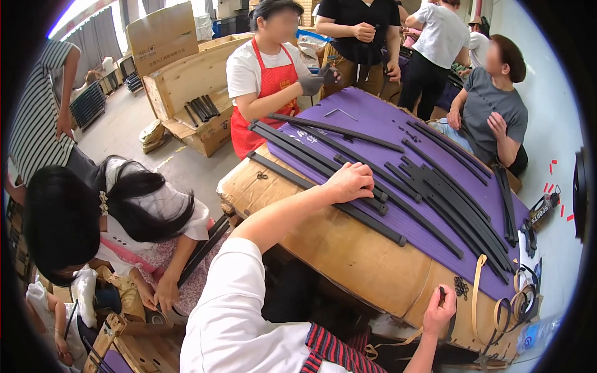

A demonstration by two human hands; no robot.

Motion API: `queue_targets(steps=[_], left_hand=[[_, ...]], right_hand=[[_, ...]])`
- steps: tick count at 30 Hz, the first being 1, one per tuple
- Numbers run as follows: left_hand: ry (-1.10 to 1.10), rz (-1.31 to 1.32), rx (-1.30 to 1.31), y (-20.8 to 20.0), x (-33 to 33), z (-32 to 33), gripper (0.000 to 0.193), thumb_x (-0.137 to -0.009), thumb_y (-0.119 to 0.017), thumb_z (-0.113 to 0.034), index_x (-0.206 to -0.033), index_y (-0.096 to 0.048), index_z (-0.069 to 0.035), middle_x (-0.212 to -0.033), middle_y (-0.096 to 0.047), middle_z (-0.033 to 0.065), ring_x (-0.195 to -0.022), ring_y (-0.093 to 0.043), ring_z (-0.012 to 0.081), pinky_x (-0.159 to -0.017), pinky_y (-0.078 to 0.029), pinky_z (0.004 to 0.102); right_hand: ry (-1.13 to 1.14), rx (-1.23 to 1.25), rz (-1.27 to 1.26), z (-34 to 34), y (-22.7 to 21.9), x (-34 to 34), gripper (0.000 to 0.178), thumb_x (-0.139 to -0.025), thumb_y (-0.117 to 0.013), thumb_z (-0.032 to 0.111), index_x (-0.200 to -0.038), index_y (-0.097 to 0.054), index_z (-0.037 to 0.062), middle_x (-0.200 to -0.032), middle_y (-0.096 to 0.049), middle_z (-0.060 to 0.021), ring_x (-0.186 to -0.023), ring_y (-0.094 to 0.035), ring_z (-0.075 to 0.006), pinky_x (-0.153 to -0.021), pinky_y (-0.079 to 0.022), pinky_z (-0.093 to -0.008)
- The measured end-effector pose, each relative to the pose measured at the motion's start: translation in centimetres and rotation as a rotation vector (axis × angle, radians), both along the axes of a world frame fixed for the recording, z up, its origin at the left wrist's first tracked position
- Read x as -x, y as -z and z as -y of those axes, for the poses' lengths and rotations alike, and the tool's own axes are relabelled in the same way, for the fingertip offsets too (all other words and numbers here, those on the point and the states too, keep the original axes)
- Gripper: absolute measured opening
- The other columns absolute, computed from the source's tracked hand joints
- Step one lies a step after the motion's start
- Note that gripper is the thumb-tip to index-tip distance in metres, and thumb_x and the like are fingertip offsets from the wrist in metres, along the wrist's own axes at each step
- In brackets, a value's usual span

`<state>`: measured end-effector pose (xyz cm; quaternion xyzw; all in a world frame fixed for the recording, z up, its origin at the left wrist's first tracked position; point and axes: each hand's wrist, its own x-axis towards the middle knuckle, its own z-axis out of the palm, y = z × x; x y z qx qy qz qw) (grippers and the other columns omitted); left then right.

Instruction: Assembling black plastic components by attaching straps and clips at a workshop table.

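Note:
My left hand (351,182) reaches across the near edge of the table, fingers curled down onto the end part of a long black bar (298,149). Its fingertips partly hide the bar there. Just in front of it, another black bar (336,202) lies along the wooden edge, with a cap-like piece at its right end. My right hand (438,311) is raised by the front edge, thumb and fingers pinched on a small black part (442,290). Beside that hand sits a little pile of small black parts (461,287).
More black bars (448,196) cover the purple mat (373,112), with a hex key (341,113) at its far side. Straps (479,292), a dark bottle (543,208) and gloves (528,239) lie at the right. Co-workers stand or sit around, one in a red apron (267,74).

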<state>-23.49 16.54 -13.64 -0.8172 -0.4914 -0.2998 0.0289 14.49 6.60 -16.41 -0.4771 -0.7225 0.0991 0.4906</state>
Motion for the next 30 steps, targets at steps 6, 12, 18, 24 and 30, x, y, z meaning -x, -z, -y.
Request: queue_targets(steps=[6, 12, 18, 24, 30], left_hand=[[-0.064, -0.113, 0.008, -0.3, 1.3, 0.3, 0.045, -0.071, -0.063, -0.047, -0.097, -0.061, -0.010, -0.100, -0.056, 0.0045, -0.102, -0.048, 0.0220, -0.086, -0.036, 0.0342], [-0.154, -0.163, 0.139, -0.4, 3.3, 0.6, 0.063, -0.065, -0.064, -0.057, -0.106, -0.059, -0.008, -0.101, -0.056, 0.0081, -0.102, -0.049, 0.0241, -0.088, -0.035, 0.0361], [-0.146, -0.122, 0.177, -0.3, 2.7, 0.7, 0.058, -0.065, -0.065, -0.057, -0.103, -0.063, -0.012, -0.095, -0.055, 0.0077, -0.099, -0.049, 0.0245, -0.086, -0.035, 0.0364], [-0.093, -0.070, 0.049, -0.7, 3.3, 1.5, 0.052, -0.065, -0.068, -0.049, -0.099, -0.063, -0.010, -0.094, -0.058, 0.0102, -0.093, -0.053, 0.0291, -0.078, -0.044, 0.0380], [0.022, -0.020, -0.047, -0.6, -1.5, 4.6, 0.028, -0.075, -0.065, -0.027, -0.094, -0.063, -0.006, -0.098, -0.058, 0.0081, -0.093, -0.052, 0.0254, -0.082, -0.040, 0.0354]], right_hand=[[0.002, -0.016, 0.021, -0.1, 0.0, -0.1, 0.006, -0.081, -0.053, 0.000, -0.087, -0.054, -0.0013, -0.078, -0.051, -0.0091, -0.068, -0.050, -0.0190, -0.060, -0.042, -0.0272], [-0.007, 0.004, 0.015, 0.1, -0.1, 0.1, 0.006, -0.082, -0.053, -0.001, -0.087, -0.054, -0.0012, -0.078, -0.050, -0.0090, -0.068, -0.050, -0.0186, -0.060, -0.042, -0.0273], [0.013, -0.014, 0.043, 0.4, 0.0, -0.1, 0.007, -0.081, -0.053, -0.001, -0.088, -0.054, -0.0015, -0.078, -0.051, -0.0090, -0.069, -0.050, -0.0189, -0.061, -0.042, -0.0273], [0.022, -0.057, 0.051, -0.4, -0.3, 0.6, 0.009, -0.078, -0.057, 0.000, -0.087, -0.058, 0.0002, -0.077, -0.056, -0.0115, -0.069, -0.054, -0.0239, -0.063, -0.044, -0.0308], [0.034, -0.058, 0.038, -0.4, -0.6, 0.0, 0.010, -0.076, -0.057, -0.003, -0.085, -0.057, 0.0010, -0.075, -0.055, -0.0105, -0.066, -0.053, -0.0227, -0.059, -0.043, -0.0297]])
